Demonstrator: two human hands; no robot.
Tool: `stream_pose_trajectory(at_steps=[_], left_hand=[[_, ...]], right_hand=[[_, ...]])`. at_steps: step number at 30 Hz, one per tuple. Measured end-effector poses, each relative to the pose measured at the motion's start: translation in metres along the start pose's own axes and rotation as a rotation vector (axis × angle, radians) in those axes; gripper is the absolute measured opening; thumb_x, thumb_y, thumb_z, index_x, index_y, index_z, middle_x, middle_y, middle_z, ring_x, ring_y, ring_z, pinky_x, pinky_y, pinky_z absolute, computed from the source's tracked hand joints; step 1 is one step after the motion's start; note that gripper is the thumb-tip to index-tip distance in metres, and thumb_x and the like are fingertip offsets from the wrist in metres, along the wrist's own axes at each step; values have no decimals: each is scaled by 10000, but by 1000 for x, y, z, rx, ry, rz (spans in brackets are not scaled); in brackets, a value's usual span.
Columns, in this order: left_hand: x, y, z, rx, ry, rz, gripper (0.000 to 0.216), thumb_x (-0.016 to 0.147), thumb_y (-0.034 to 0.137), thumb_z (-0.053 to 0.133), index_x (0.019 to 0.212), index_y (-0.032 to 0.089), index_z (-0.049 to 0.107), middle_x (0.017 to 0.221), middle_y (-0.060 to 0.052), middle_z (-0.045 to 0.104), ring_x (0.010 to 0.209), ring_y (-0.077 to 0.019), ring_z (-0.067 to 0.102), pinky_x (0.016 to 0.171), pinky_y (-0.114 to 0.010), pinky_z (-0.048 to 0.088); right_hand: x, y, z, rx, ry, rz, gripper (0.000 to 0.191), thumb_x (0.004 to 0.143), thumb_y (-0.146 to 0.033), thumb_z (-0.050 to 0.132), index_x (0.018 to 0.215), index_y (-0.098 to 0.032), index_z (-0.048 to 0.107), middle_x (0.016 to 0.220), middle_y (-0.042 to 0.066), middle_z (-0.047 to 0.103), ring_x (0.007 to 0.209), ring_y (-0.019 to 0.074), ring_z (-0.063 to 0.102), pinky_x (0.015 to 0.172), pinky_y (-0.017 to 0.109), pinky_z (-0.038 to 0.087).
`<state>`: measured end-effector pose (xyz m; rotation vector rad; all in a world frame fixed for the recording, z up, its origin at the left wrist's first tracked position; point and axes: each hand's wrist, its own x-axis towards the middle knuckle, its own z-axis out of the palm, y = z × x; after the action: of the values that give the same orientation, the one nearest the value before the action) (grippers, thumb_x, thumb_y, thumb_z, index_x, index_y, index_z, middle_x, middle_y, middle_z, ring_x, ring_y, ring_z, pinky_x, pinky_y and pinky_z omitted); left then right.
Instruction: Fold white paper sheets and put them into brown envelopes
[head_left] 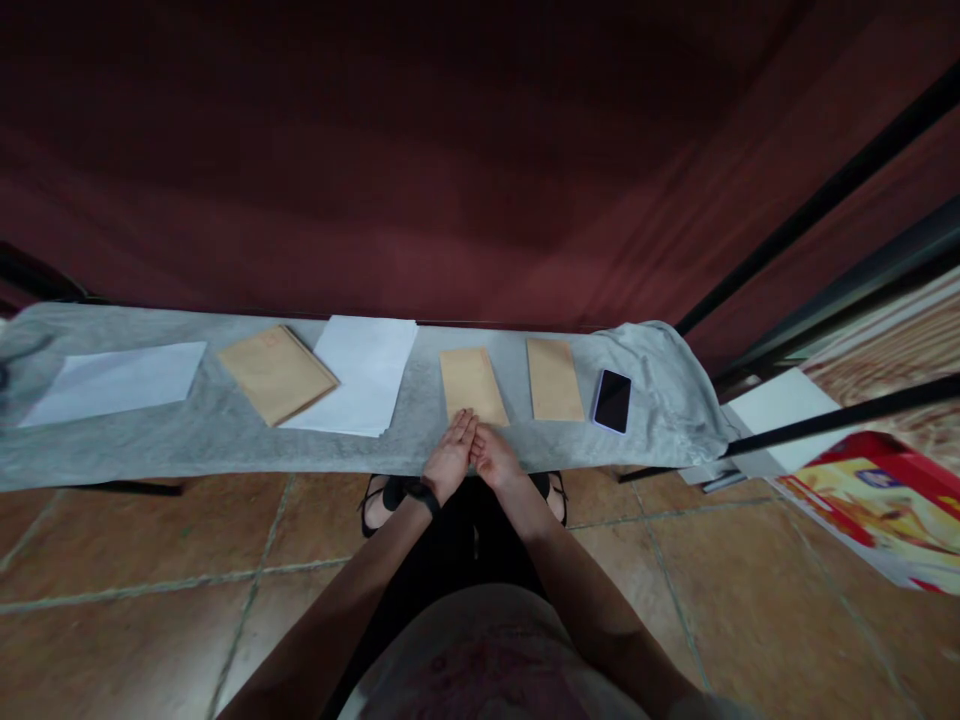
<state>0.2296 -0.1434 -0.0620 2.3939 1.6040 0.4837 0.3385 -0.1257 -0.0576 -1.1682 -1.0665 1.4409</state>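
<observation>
My left hand (450, 458) and my right hand (492, 456) rest side by side at the front edge of a narrow table under a grey cloth (225, 430). The left hand's fingers lie stretched out flat, their tips on the near end of a small brown envelope (472, 385). My right hand lies beside it with its fingers curled, nothing visible in it. A second small brown envelope (554, 379) lies just right of the first, and a dark phone (613, 401) right of that.
Further left on the cloth lie a larger brown envelope (276, 373) overlapping a white sheet (360, 375), and another white sheet (120, 382). A dark red curtain hangs behind. White paper (784, 412) and a red printed box (877, 510) lie on the tiled floor, right.
</observation>
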Motion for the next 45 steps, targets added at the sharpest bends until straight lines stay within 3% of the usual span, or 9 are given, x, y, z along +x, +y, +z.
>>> stream_pose_trajectory(at_steps=[3, 7, 9, 12, 16, 23, 28, 38, 45], left_hand=[[-2, -13, -2, 30, -29, 41, 693, 850, 18, 336, 1536, 119, 355, 1619, -111, 347, 1525, -192, 231, 1210, -393, 344], [-7, -26, -7, 19, -72, 131, 650, 862, 18, 316, 1489, 138, 437, 1589, -86, 411, 1506, -160, 280, 1209, -369, 340], [-11, -27, -10, 40, -78, 141, 615, 892, 38, 309, 1483, 137, 447, 1587, -90, 411, 1506, -166, 282, 1218, -386, 320], [-16, -22, -15, 89, -72, 120, 545, 976, 154, 314, 1513, 151, 406, 1590, -100, 400, 1508, -203, 289, 1255, -499, 207], [-19, -10, -19, 127, -73, 102, 557, 1010, 285, 341, 1551, 155, 338, 1626, -95, 323, 1526, -213, 241, 1271, -503, 131], [13, -11, -9, 124, -116, 99, 558, 1032, 330, 255, 1560, 169, 331, 1643, -74, 291, 1534, -198, 212, 1272, -444, 158], [64, -28, -1, 131, -120, 79, 590, 1032, 374, 233, 1581, 162, 273, 1645, -90, 284, 1541, -210, 187, 1269, -464, 136], [166, -58, 9, 160, -115, -6, 678, 1007, 514, 253, 1592, 171, 245, 1656, -88, 259, 1549, -226, 160, 1268, -467, 86], [178, -64, 14, 166, -119, 31, 690, 1003, 527, 247, 1580, 150, 279, 1650, -98, 275, 1542, -225, 189, 1268, -431, 101]], right_hand=[[-4, 0, -7, -110, -64, 89, 351, 1023, -312, 403, 934, -143, 698, 775, 76, 744, 724, 180, 718, 719, 324, 601], [-17, -9, -28, -295, -41, 91, 314, 989, -267, 427, 951, -154, 718, 921, 107, 771, 855, 215, 733, 821, 370, 595], [-23, -15, -40, -587, -5, -93, 291, 986, -253, 453, 1083, -182, 718, 1132, 107, 748, 1068, 230, 694, 988, 386, 535], [-30, -18, -54, -1092, -89, -449, 407, 1015, -251, 426, 1385, -168, 573, 1445, 112, 582, 1357, 228, 517, 1181, 417, 370], [-33, -9, -64, -1396, -205, -594, 557, 1026, -324, 446, 1535, -108, 372, 1580, 140, 403, 1481, 241, 349, 1245, 476, 249], [-32, 1, -66, -1435, -213, -616, 592, 1029, -385, 428, 1538, -89, 362, 1594, 139, 370, 1492, 257, 329, 1255, 493, 222], [-31, 0, -65, -1395, -184, -631, 590, 1026, -414, 445, 1517, -88, 405, 1558, 155, 429, 1468, 266, 375, 1241, 489, 264], [-31, -3, -64, -1354, -171, -682, 650, 1024, -388, 464, 1581, -120, 265, 1579, 137, 405, 1470, 270, 371, 1220, 497, 307], [-31, -5, -63, -1356, -178, -671, 664, 1022, -397, 465, 1585, -116, 252, 1587, 135, 391, 1476, 269, 361, 1221, 490, 302]])
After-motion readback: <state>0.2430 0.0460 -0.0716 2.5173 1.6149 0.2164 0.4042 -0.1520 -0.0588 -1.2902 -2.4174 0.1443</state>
